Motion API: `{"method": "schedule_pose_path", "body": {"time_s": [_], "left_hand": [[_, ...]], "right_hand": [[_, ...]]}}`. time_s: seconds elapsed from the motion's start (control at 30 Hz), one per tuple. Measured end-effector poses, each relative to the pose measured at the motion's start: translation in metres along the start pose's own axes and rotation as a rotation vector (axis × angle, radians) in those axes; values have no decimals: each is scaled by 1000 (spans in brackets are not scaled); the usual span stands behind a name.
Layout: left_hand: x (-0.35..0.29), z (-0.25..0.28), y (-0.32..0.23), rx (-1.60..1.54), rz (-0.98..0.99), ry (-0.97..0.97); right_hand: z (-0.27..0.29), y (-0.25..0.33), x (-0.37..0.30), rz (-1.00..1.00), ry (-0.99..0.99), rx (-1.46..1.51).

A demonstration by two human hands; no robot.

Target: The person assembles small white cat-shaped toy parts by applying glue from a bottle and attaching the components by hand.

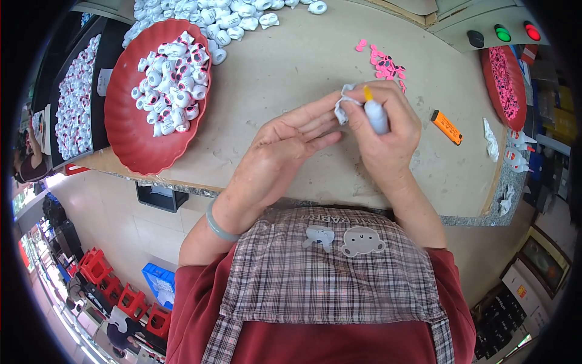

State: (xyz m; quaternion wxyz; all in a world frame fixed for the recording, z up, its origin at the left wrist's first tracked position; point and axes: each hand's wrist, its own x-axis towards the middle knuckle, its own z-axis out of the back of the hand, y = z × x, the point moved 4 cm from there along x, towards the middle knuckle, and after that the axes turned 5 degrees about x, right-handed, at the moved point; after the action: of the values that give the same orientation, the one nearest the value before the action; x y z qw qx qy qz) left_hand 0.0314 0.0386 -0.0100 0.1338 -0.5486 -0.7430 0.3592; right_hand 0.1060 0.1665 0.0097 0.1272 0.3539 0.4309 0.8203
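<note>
Over the middle of the worktable (273,73), my right hand (397,130) is wrapped round a small white squeeze bottle (377,118) with a yellow tip. A crumpled white tissue (343,110) is pinched by the same hand's thumb and fingers. My left hand (276,139) is palm up with its fingers stretched out, and the tissue is against its fingertips. Whether a small piece lies under the tissue is hidden. Loose pink pieces (387,65), some with dark patches, lie beyond my right hand. To its right is an orange, flat tool with a black end (447,127).
At left, a red scalloped tray (121,130) holds small white pieces with pink parts; more white pieces (230,21) are heaped at the back. On the right are a red dish (515,118) of pink pieces, two white bottles (517,159), another crumpled tissue (490,141) and panel buttons (502,33).
</note>
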Motion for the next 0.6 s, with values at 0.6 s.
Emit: {"method": "schedule_pose_path", "body": {"time_s": [0.6], "left_hand": [[-6, -2, 1, 504, 48, 14]], "right_hand": [[2, 1, 2, 2, -28, -122]]}}
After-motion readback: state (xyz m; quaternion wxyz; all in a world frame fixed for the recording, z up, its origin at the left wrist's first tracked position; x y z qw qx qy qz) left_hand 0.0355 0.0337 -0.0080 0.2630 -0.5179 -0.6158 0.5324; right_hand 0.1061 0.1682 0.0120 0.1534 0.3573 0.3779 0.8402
